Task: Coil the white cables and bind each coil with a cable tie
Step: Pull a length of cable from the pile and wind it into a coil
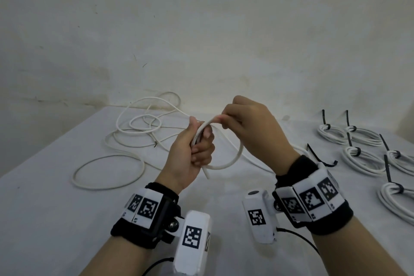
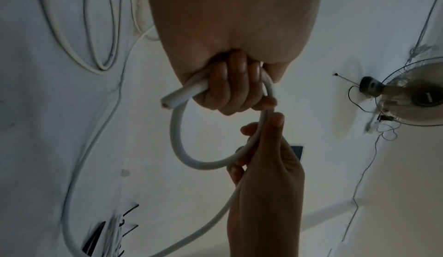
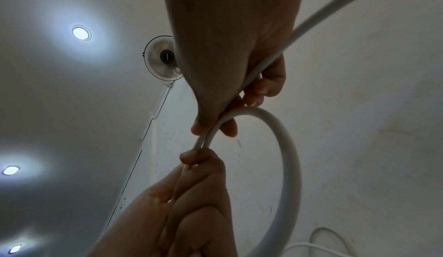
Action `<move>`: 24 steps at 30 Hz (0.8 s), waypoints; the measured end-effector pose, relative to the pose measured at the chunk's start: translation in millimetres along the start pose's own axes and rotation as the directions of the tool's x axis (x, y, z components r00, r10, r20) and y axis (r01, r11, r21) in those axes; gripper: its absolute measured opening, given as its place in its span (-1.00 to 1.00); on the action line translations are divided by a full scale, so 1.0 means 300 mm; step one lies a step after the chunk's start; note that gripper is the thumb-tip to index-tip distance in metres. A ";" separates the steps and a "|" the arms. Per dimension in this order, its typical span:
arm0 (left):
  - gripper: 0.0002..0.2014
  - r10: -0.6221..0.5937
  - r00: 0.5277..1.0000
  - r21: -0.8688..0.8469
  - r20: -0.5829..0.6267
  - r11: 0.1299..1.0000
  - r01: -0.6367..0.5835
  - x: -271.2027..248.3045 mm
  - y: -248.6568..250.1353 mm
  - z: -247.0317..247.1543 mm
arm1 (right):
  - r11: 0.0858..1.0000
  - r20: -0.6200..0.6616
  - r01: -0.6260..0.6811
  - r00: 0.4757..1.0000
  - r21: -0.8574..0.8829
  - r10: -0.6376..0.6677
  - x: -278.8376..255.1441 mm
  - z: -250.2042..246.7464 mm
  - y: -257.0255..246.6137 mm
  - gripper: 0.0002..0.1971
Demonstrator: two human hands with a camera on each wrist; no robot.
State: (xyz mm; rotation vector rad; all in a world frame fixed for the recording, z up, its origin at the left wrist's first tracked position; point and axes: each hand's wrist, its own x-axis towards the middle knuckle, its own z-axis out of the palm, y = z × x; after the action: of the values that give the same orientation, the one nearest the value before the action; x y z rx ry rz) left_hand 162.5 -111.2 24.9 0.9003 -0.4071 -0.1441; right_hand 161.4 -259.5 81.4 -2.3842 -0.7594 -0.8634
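Both hands point(image 1: 195, 145) point(image 1: 248, 127) grip one white cable point(image 1: 233, 159) loop.

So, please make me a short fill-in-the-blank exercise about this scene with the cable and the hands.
1. The left hand grips the white cable near its cut ____.
2. The cable between the two hands forms one ____.
3. The bound coils lie on the person's ____ side.
4. Each bound coil carries a ____ cable tie.

Missing words: end; loop; right; black

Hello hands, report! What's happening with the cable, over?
Left hand grips first loop of white cable. Right hand pinches loop top. Loose black tie waits nearby. Nothing blocking.
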 end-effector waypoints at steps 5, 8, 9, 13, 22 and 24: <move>-0.59 -0.057 0.996 -0.050 -0.072 0.997 0.053 -0.002 -0.006 -0.015 | 1.000 0.075 -0.025 0.997 0.012 0.024 0.021 0.031 0.019 -0.63; -0.52 -0.060 0.989 -0.198 -0.135 0.980 0.032 0.001 0.012 -0.041 | 0.998 0.107 -0.014 0.994 0.056 0.008 0.023 0.010 0.054 -0.76; -0.49 -0.045 0.987 -0.254 -0.157 0.967 0.003 0.005 0.025 -0.057 | 0.991 0.105 -0.049 0.994 0.123 0.036 0.017 -0.006 0.076 -0.82; -0.56 0.039 0.978 -0.364 -0.206 0.924 -0.114 0.011 0.072 -0.116 | 0.925 0.154 -0.185 0.978 0.331 0.141 -0.035 -0.048 0.168 -0.79; -0.47 0.116 0.962 -0.435 -0.248 0.874 -0.217 0.005 0.102 -0.164 | 0.999 0.274 -0.041 0.961 -0.023 0.045 -0.136 -0.024 0.194 -0.75; -0.47 0.107 0.960 -0.433 -0.258 0.875 -0.214 0.007 0.097 -0.164 | 0.991 0.285 0.017 0.958 -0.136 0.023 -0.143 -0.001 0.185 -0.76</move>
State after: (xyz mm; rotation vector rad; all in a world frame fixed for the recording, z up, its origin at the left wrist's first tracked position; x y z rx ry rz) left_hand 182.8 -57.8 21.2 0.4036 -0.2172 0.0206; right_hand 169.0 -314.2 38.1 -2.6699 -0.8279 -0.5909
